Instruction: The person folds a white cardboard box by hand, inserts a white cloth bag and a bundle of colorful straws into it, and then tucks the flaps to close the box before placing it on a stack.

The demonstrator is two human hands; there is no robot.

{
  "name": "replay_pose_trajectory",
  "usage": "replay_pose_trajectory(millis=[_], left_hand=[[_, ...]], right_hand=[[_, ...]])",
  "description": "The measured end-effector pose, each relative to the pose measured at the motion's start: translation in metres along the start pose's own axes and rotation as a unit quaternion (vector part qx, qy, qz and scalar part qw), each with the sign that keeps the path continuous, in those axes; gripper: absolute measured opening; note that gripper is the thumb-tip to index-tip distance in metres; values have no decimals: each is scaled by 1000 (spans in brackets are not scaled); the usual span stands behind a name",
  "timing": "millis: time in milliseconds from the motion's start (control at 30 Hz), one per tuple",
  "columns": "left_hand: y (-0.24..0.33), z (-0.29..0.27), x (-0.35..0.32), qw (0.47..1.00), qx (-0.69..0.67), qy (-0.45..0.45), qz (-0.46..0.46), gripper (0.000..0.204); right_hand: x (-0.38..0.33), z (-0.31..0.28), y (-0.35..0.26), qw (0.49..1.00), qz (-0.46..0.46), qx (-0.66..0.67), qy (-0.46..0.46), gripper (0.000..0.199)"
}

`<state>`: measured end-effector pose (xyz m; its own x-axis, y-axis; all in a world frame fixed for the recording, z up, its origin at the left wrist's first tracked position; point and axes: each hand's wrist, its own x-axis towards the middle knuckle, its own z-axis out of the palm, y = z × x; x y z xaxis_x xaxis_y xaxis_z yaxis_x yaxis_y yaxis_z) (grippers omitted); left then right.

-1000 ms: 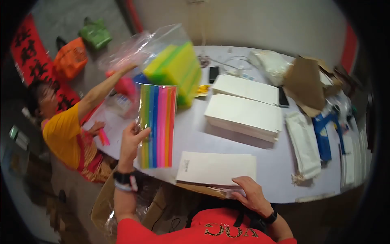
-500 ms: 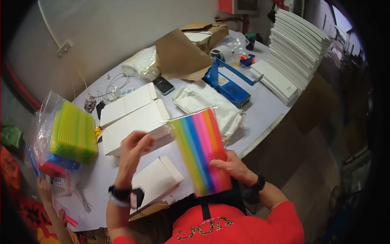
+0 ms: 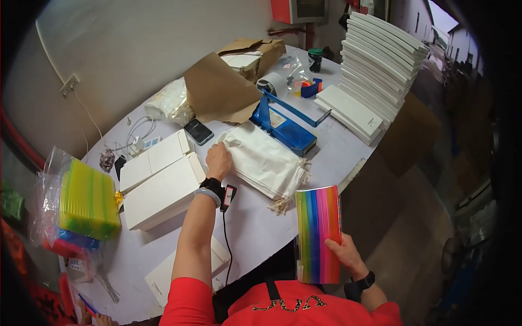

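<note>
My right hand (image 3: 343, 254) grips a flat pack of rainbow-coloured plastic pieces (image 3: 318, 231) in a clear sleeve, held upright past the table's near edge. Across the table reaches my left hand (image 3: 218, 161), its fingers curled at the left end of a pile of white cloth drawstring bags (image 3: 266, 157). The fingertips touch the pile's edge there, partly hidden by the hand itself. Beside that hand, on the left, lie white boxes (image 3: 163, 187). Another white box (image 3: 218, 258) sits partly behind my left forearm.
Yellow-green plastic pieces (image 3: 89, 201) lean at the left. A phone (image 3: 199, 132), brown wrapping paper (image 3: 220, 89) and a blue metal tool (image 3: 285, 130) stand farther back. A tall stack of white boxes (image 3: 380, 65) rises at right. Another person's hands (image 3: 95, 318) show lower left.
My left hand has moved forward and right to the white cloth bags. My right hand has shifted the rainbow pack right and down, away from the table's middle.
</note>
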<state>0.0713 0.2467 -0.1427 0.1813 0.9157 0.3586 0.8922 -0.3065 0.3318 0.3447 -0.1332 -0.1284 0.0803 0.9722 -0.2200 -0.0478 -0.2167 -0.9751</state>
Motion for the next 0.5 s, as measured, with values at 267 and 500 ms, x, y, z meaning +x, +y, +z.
replay_pose_trajectory(millis=[267, 500], left_hand=[[-34, 17, 26, 994, -3, -24, -105, 26], [-35, 18, 19, 992, -78, 30, -93, 19]], right_hand=[[1, 1, -11, 1000, -2, 23, 5, 35], [3, 2, -13, 1000, -12, 11, -2, 35]])
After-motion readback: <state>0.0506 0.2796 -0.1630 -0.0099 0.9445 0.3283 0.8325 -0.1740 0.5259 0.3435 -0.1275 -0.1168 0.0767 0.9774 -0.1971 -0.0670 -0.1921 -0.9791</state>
